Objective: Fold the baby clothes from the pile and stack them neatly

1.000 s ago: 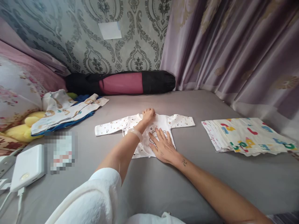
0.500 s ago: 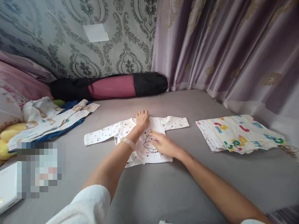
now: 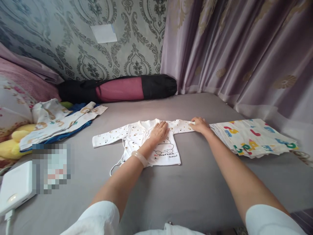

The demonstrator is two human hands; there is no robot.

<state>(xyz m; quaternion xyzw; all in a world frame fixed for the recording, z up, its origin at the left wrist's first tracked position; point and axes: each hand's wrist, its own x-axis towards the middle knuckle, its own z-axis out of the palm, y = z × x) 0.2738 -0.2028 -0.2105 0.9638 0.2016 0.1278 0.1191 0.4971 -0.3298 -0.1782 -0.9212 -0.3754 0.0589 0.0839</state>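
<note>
Baby shirt [image 3: 137, 138] lies spread flat at the middle of the grey bed [image 3: 171, 192]. Left hand [image 3: 159, 131] presses open-palmed on its chest; right hand [image 3: 200, 125] pinches the far sleeve's cuff, just beside the folded printed cloths [image 3: 254, 137] toward the bed's right edge.

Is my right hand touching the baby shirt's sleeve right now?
Touching. The head view shows the right hand lying on the end of the baby shirt sleeve, fingers over its cuff, no gap.
</note>
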